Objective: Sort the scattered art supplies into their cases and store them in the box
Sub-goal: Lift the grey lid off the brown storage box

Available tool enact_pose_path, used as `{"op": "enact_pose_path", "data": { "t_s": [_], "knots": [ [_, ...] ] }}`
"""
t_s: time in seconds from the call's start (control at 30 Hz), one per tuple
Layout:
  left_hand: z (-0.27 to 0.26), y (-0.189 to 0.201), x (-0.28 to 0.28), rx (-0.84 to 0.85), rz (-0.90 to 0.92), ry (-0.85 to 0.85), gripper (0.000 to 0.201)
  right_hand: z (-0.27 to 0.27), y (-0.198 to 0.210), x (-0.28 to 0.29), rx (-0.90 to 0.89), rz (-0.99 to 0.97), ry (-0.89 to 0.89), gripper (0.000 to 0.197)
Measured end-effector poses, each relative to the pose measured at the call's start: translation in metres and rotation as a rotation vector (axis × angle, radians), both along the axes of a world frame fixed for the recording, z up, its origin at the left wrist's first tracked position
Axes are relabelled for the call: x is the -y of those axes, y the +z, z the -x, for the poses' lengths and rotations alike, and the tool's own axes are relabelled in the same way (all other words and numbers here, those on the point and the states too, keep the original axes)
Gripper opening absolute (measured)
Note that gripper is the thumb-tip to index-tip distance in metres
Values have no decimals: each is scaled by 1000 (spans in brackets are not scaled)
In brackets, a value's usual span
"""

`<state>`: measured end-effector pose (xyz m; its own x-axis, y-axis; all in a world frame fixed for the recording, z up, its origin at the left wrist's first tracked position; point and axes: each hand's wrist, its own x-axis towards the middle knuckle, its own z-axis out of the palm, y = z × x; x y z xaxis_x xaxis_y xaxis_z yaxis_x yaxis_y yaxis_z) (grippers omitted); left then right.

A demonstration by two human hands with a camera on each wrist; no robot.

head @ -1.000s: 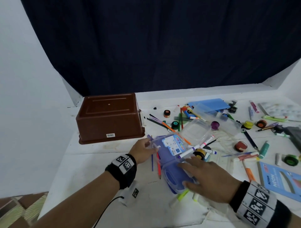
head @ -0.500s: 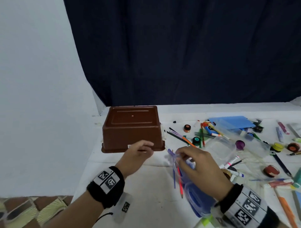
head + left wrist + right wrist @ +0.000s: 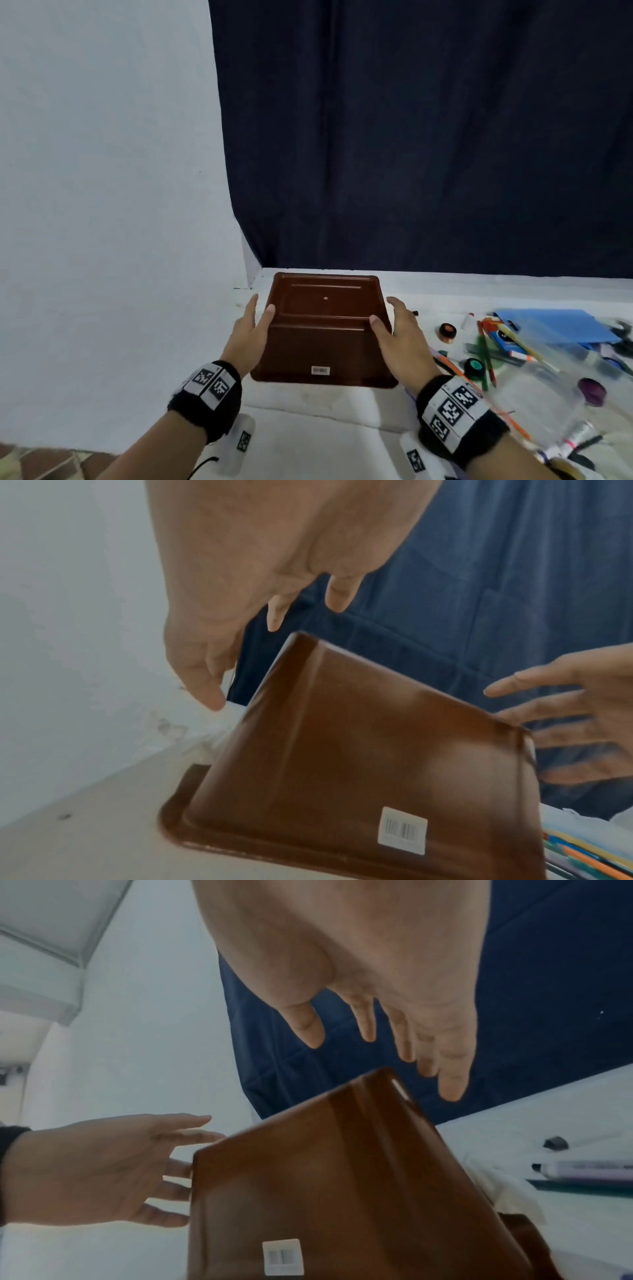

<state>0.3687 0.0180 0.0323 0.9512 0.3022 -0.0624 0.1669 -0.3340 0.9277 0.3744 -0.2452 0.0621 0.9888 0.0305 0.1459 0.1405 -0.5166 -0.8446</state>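
Note:
The brown plastic box [image 3: 325, 329] stands upside down on the white table [image 3: 308, 431], base up, with a barcode sticker on its near wall. My left hand [image 3: 257, 320] is at its left side and my right hand [image 3: 394, 325] at its right side. Both have straight, spread fingers, with the thumbs over the top edges. In the left wrist view my left hand [image 3: 219, 631] hovers by the box [image 3: 359, 750], fingers apart from it. The right wrist view shows my right hand [image 3: 411, 1001] spread above the box [image 3: 325, 1177]. Neither hand holds anything.
Scattered supplies lie to the right: a blue case [image 3: 548, 325], a clear plastic case [image 3: 534, 394], small paint pots [image 3: 474, 365], and several markers and pencils. A white wall stands at the left and a dark curtain behind. The table's left edge drops to the floor.
Both hands left the blue pouch and the pens and moved up and left to the brown box. My view swung left with them.

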Motion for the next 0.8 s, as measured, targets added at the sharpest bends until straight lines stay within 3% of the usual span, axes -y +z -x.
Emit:
{"op": "enact_pose_path", "data": {
  "t_s": [0.07,0.17,0.3,0.43,0.5,0.63,0.73,0.8],
  "knots": [
    [-6,-1,1,-46,96,-47,61,-12,-1,-4,-113,3,19,43],
    [-7,-3,2,-16,176,-87,34,-28,-11,-4,-195,-2,15,36],
    [1,-4,-5,30,337,-25,35,-33,-25,1,-188,-101,10,25],
    [21,0,-9,82,438,-71,53,-18,-33,9,-142,-228,45,30],
    [36,0,-10,131,425,-108,66,-2,-32,15,-72,-252,72,45],
    [75,-4,-5,206,227,-146,89,33,-30,23,-37,-185,156,83],
    [107,-2,4,225,139,-193,106,60,-19,23,-88,-396,144,70],
    [126,4,13,244,158,-199,103,78,-11,23,-151,-540,120,53]
  ]
}}
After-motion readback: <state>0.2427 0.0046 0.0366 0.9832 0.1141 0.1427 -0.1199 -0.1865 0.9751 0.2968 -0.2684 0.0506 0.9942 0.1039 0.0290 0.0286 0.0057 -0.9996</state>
